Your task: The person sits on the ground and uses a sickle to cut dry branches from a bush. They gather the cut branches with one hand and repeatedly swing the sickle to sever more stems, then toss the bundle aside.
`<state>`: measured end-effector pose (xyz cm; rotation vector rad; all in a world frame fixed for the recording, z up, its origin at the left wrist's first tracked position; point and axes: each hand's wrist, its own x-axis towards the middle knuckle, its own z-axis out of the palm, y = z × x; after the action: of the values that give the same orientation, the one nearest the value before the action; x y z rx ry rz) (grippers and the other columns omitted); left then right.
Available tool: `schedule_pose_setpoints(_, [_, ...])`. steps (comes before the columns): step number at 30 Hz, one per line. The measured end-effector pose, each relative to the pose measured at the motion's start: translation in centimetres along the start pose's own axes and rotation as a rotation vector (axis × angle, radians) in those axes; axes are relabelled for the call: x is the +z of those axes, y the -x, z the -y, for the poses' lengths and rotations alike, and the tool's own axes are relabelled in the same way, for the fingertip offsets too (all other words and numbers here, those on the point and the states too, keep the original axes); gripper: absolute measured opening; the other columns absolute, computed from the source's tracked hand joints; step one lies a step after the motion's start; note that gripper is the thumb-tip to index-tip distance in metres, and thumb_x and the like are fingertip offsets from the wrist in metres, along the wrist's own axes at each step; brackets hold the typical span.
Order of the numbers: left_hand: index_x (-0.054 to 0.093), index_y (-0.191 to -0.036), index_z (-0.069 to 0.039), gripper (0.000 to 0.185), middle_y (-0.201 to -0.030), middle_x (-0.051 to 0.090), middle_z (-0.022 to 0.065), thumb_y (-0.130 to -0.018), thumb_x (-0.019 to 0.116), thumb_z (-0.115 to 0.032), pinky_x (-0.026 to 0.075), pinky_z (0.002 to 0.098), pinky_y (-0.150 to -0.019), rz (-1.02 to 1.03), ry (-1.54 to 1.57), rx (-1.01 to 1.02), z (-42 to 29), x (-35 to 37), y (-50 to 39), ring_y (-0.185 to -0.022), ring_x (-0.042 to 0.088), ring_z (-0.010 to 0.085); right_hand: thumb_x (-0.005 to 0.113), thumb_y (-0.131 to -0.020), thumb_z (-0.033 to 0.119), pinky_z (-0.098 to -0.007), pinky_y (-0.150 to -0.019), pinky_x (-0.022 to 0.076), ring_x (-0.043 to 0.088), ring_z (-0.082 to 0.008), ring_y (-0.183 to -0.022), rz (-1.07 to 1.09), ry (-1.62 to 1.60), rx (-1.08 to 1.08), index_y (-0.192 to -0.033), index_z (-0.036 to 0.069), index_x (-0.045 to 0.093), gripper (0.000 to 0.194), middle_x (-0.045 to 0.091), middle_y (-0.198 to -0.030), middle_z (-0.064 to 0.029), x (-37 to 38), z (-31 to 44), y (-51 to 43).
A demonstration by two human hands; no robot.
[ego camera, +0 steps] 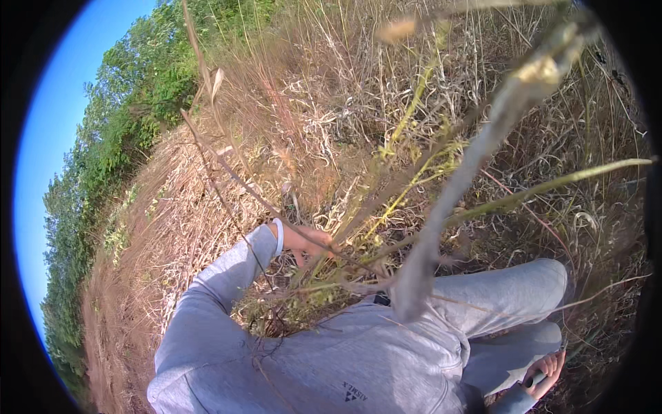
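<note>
My left hand (pixel 309 242), with a white band (pixel 279 237) at the wrist of a grey sleeve, is closed around thin plant stems (pixel 357 220) in front of my torso. Some of the stems are yellow-green, others brown and dry. Small leafy sprigs (pixel 289 310) hang below that hand, against my sweatshirt. Low at the right, beside my legs, my right hand (pixel 549 373) grips a dark handle (pixel 536 380). The far part of whatever it holds cannot be made out. A thick, blurred grey stalk (pixel 465 165) slants across the view close to the camera.
Dry grass and curled dead leaves (pixel 320 129) cover the ground. A bare brown twig (pixel 232 173) and a green stem (pixel 548 189) cross the view. My bent legs (pixel 507 295) are at the right. Green trees (pixel 124 103) rise beyond the grass at the left.
</note>
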<state>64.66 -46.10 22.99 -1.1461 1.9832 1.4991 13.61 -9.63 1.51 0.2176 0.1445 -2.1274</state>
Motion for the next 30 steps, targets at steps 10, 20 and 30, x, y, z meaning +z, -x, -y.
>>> schedule_pose_setpoints(10, [0.012,-0.141,-0.007,0.081,-0.131,0.036,0.0151,-0.078,0.060,-0.021,0.047,0.0355,-0.076,0.268,-0.095,0.361,-11.1,5.7,0.0,-0.097,0.049,0.0224,0.036,-0.097,0.023,-0.0213,-0.042,0.0339,0.032,-0.0040,-0.044,0.116,-0.077,-0.067,-0.086,0.006,0.046,0.023,0.032,-0.058,0.0053,-0.2,-1.5,0.6])
schedule_pose_setpoints(20, [0.008,-0.143,-0.012,0.087,-0.123,0.043,0.0123,-0.075,0.059,0.005,0.049,0.0271,-0.058,-0.105,0.200,0.819,-14.4,2.7,1.9,-0.076,0.053,0.0142,0.038,-0.097,0.026,-0.0210,-0.042,0.0358,0.033,-0.0040,-0.043,0.074,-0.117,-0.055,-0.068,0.012,0.039,0.032,0.031,-0.054,0.0066,1.0,-2.0,1.1])
schedule_pose_setpoints(30, [0.044,-0.129,-0.018,0.045,-0.124,0.052,0.0120,-0.085,0.048,-0.023,0.041,0.0397,-0.092,-0.610,-0.600,-1.379,20.4,-17.6,13.1,-0.113,0.051,0.0225,0.038,-0.096,0.025,-0.0207,-0.042,0.0363,0.034,-0.0039,-0.042,0.001,-0.105,-0.017,-0.063,0.013,0.037,0.035,0.032,-0.053,0.0074,0.8,-1.0,0.8])
